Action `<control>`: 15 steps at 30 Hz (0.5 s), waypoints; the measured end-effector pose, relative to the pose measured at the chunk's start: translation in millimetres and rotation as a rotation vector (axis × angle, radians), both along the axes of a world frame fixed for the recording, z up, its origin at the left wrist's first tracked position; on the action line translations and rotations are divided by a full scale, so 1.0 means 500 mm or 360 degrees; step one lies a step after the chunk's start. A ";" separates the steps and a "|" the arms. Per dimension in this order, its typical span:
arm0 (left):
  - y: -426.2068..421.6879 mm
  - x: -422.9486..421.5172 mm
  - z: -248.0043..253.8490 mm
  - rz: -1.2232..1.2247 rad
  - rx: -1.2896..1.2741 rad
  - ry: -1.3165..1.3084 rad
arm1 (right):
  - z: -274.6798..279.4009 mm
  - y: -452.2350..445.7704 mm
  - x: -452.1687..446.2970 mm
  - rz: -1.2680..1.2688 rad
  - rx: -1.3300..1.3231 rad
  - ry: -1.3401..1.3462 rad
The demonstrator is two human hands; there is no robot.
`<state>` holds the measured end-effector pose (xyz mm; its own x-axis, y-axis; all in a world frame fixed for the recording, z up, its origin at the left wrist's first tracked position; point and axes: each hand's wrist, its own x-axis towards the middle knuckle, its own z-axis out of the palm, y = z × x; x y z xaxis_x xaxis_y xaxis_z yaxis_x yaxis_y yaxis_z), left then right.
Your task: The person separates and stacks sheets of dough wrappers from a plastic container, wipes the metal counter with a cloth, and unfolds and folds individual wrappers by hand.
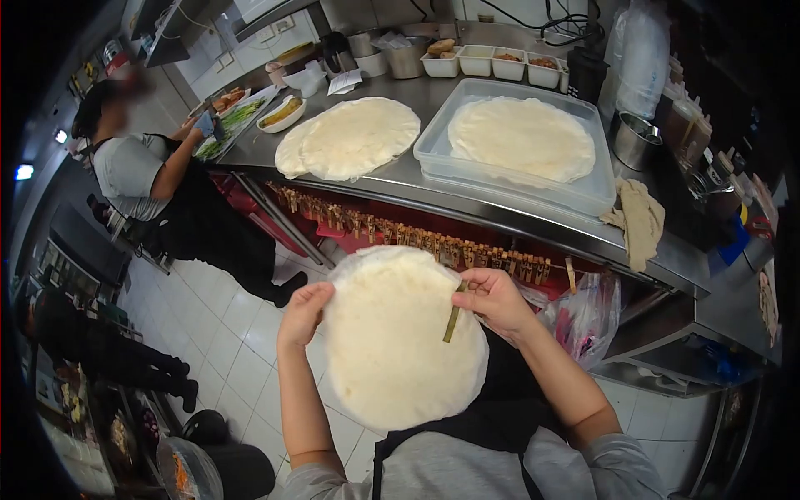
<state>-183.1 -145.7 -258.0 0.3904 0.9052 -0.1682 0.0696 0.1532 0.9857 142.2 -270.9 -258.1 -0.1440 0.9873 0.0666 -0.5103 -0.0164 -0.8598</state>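
Note:
A thin, round white sheet [400, 350] hangs upright in front of my body, held by its upper edges. My left hand [307, 310] pinches its left edge. At its upper right edge my right hand [492, 302] grips it, with a narrow green strip [452, 323] hanging down from the fingers over the sheet. Beyond, on the steel counter [392, 179], lie overlapping round white sheets [358, 137]. To their right, more such sheets [523, 137] lie in a clear plastic tub [508, 185].
Clothespins [417, 237] hang in a row below the counter edge. A beige cloth [640, 221] drapes over the edge at right. White containers [475, 62] line the back. A co-worker [158, 183] stands at the left counter. A bin [237, 467] stands at lower left.

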 end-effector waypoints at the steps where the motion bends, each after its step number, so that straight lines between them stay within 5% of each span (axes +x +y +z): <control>1: -0.003 0.011 -0.013 -0.0064 0.0174 0.0284 | 0.005 -0.004 0.001 0.0023 0.0037 -0.0168; 3: -0.032 0.071 -0.018 -0.0072 0.1068 0.0469 | 0.018 -0.007 -0.010 0.0075 0.0138 -0.0446; 5: -0.083 0.159 0.051 -0.0262 0.1307 0.0192 | 0.002 0.006 -0.027 0.0221 0.0349 -0.0688; 8: -0.089 0.195 0.089 -0.0787 0.1236 0.0540 | 0.039 -0.006 -0.031 0.0311 0.0335 -0.0669; 15: -0.121 0.255 0.101 -0.0730 0.1239 0.0230 | 0.090 -0.022 0.012 -0.0036 0.0394 -0.0995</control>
